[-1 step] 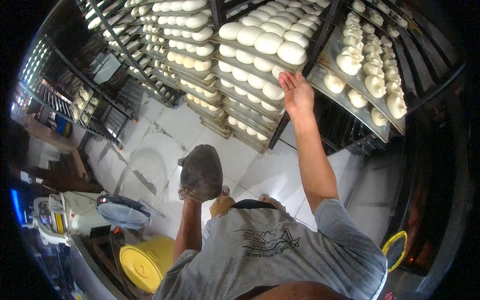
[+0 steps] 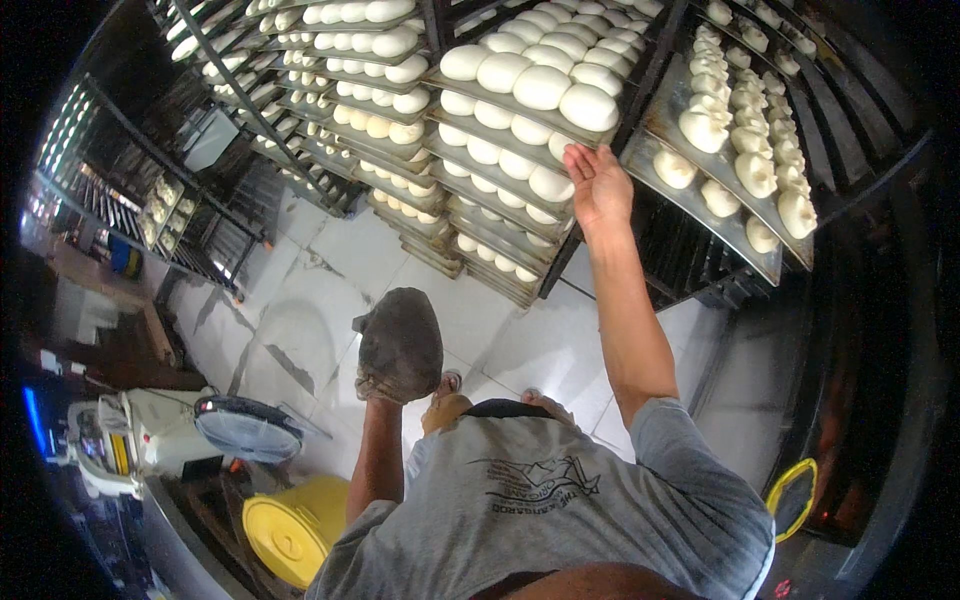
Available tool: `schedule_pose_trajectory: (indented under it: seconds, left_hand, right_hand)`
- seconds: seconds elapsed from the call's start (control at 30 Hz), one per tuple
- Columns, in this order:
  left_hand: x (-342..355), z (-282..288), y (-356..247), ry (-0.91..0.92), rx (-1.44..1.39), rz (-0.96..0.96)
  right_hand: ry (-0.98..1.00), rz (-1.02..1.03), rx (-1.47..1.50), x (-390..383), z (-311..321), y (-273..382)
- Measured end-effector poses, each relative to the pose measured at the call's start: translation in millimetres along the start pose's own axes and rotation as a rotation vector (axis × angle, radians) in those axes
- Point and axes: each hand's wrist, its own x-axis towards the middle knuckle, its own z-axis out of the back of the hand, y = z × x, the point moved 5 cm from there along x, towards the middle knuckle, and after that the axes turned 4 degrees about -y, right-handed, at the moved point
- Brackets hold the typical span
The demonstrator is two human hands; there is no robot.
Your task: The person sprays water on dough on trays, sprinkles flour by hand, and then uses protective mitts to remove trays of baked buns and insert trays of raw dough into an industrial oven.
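My right hand [image 2: 602, 190] reaches out with its palm turned up and its fingers stretched, holding nothing. Its fingertips are at the corner of a metal tray [image 2: 545, 112] in the rack, next to a white dough ball [image 2: 550, 184]; whether they touch the ball or the tray I cannot tell. On the tray above lie rows of smooth, rounded dough pieces [image 2: 540, 87]. A dark grey oven mitt [image 2: 400, 345] covers my left hand, which hangs low over the floor. The mitt hides its fingers.
To the right, another rack holds slanting trays of knotted dough pieces [image 2: 704, 125]. More loaded trays [image 2: 365, 60] stand at the far left. A fan [image 2: 248, 428] and a yellow lidded bin [image 2: 290, 535] are at my left. The floor [image 2: 300, 310] is white tile.
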Motion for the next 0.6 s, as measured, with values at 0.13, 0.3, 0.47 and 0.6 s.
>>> schedule_pose_trajectory:
  seconds: [0.13,0.3,0.47,0.6]
  left_hand:
    - [36.0,-31.2,-66.1,-0.089,0.056,-0.009]
    - [117.5,-59.9,-149.2,-0.027,1.003,-0.385]
    - [184.8,-144.2,-169.8,0.135,1.826,-0.916]
    - [193.1,-176.7,-175.4,0.22,2.165,-1.137]
  right_hand:
    - [-0.105,0.095,-0.025,7.9,-9.6,-15.3]
    - [-0.159,0.195,-0.058,14.1,-12.3,-18.6]
    - [-0.137,0.194,-0.105,-39.7,-17.8,-31.5]
    - [0.001,0.156,-0.203,-106.4,-28.5,-48.7]
